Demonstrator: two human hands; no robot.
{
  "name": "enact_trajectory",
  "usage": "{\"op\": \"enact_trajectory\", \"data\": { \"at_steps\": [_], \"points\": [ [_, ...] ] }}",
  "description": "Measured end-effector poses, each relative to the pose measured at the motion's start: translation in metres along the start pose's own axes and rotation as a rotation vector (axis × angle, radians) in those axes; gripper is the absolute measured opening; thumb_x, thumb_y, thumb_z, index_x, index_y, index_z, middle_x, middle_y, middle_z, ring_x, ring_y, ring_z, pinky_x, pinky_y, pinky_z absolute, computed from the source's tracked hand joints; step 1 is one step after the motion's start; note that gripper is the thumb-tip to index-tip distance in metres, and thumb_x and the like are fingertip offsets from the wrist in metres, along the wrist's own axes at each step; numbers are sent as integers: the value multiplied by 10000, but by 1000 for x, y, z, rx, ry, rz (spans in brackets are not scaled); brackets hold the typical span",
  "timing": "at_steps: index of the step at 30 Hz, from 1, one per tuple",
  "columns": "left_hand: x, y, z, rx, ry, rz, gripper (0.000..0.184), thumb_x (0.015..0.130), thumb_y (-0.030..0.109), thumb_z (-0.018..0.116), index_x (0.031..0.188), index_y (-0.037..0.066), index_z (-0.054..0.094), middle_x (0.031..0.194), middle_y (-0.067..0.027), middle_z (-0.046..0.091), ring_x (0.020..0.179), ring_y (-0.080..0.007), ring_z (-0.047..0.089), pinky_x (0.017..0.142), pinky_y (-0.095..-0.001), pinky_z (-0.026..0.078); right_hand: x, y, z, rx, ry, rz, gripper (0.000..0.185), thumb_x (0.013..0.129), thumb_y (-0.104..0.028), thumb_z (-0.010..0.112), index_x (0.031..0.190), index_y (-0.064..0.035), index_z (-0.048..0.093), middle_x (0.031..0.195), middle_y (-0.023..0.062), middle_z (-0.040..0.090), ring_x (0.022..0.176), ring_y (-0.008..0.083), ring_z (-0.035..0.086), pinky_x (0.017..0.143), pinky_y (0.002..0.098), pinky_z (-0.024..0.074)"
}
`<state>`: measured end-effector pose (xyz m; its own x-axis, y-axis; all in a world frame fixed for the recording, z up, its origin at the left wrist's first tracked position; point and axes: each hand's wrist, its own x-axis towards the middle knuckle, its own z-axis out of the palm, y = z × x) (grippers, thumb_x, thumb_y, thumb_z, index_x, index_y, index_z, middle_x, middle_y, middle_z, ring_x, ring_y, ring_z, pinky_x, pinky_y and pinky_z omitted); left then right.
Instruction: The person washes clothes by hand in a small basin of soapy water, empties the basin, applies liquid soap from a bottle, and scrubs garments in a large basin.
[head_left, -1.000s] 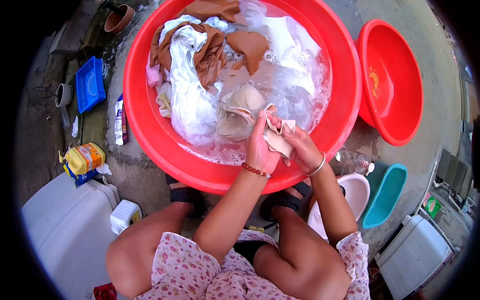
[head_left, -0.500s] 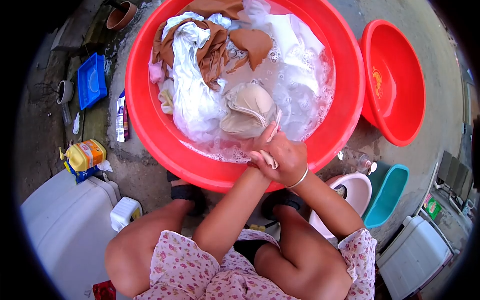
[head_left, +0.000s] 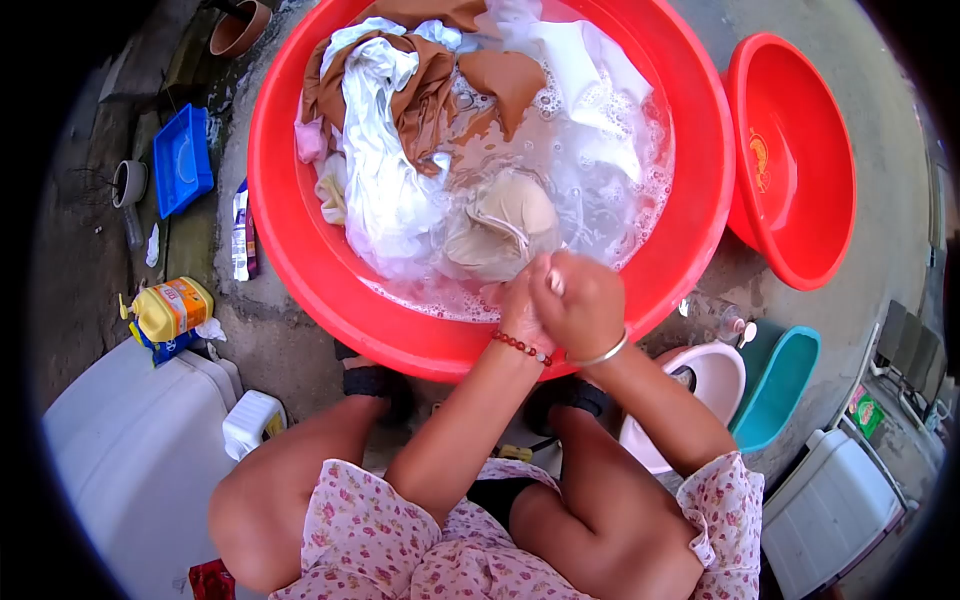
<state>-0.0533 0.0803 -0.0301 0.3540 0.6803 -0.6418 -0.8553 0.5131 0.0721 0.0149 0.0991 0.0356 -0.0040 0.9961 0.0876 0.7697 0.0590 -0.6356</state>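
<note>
A big red washtub (head_left: pixel 275 215) holds cloudy, sudsy water and soaking clothes. Near its front side lies a wet beige garment (head_left: pixel 505 220), bulging, with a rounded cup shape and thin straps like a bra's. My left hand (head_left: pixel 522 308) and my right hand (head_left: pixel 588 305) are closed together over the tub's near rim, gripping the near end of this garment. The right fist covers much of the left fingers and hides most of the held part. Left of the garment is a bunched white cloth (head_left: pixel 385 180). Brown fabric (head_left: pixel 505 85) and a white garment (head_left: pixel 590 80) float farther back.
Right of the washtub stands a red basin (head_left: pixel 810 170). A pink basin (head_left: pixel 715 385), a teal tub (head_left: pixel 785 395) and a clear bottle (head_left: pixel 725 320) sit nearer. Leftward are a yellow detergent bottle (head_left: pixel 172 308), a blue tray (head_left: pixel 182 160) and a white container (head_left: pixel 253 425).
My hands have turned and drawn tighter together; the right fist has shifted slightly up and right. The cloth end seen below the hands before is now hidden. The beige garment stays nearly in place.
</note>
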Motion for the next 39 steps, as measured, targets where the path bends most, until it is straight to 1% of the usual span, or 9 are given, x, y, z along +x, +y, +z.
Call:
{"op": "enact_trajectory", "data": {
  "at_steps": [2,6,11,17,20,24,30,33,39],
  "points": [
    [22,22,-20,-309,-486,-420,202,900,207,464,989,35,521,841,-28,597,786,-123,587,695,-296,498,-20,-34,-9,119,-121,-72,237,788,-188,581,615,-31,535,596,183,539,507,344,527,460,414,410],
    [2,1,11,-27,189,-208,219,876,211,455,981,44,550,894,-58,612,810,-178,604,732,-330,500,18,39,2,-194,-110,238,197,755,-195,591,627,-55,537,599,145,534,531,303,552,462,403,428],
    [7,21,17,-96,62,-304,233,899,256,451,894,43,546,580,46,396,537,-90,407,482,-265,353,-24,-29,-12,4,-127,-54,194,719,-204,635,653,-53,531,608,140,539,537,310,550,474,397,437],
    [-11,5,48,100,261,-75,180,892,217,485,959,81,582,863,-13,611,774,-129,597,681,-267,498,7,28,-1,-190,-18,131,248,805,-220,541,625,-52,529,568,150,530,488,331,529,443,418,418],
    [19,11,-20,-154,-191,-370,167,900,237,470,867,86,534,767,-16,565,713,-134,567,657,-269,477,-13,-5,-2,-56,7,-15,187,732,-217,598,647,-65,528,558,126,521,520,303,550,460,400,431],
    [-8,8,51,25,315,-139,128,885,151,485,884,55,569,816,-24,595,686,-114,580,595,-253,480,8,28,0,-180,-26,120,189,767,-175,579,631,-59,516,569,144,521,500,317,532,450,406,414],
    [15,15,-14,-214,-347,-373,170,890,183,466,951,42,540,770,-12,554,695,-124,553,626,-255,461,-17,-29,-10,2,-11,-107,180,784,-119,580,639,-58,492,553,140,491,497,322,517,451,388,404],
    [-10,7,54,-2,387,-168,156,893,166,446,932,41,529,774,-21,552,686,-129,543,632,-273,459,10,24,-4,-189,-24,174,289,852,-202,517,613,-45,474,556,166,491,491,352,496,444,417,377],
    [14,16,-19,-236,-557,-411,175,879,195,472,935,47,546,867,-51,604,809,-148,596,720,-275,490,-14,-16,-10,-97,-31,-12,159,774,-174,569,662,-70,526,591,128,536,521,293,553,450,393,425]
  ]
}}
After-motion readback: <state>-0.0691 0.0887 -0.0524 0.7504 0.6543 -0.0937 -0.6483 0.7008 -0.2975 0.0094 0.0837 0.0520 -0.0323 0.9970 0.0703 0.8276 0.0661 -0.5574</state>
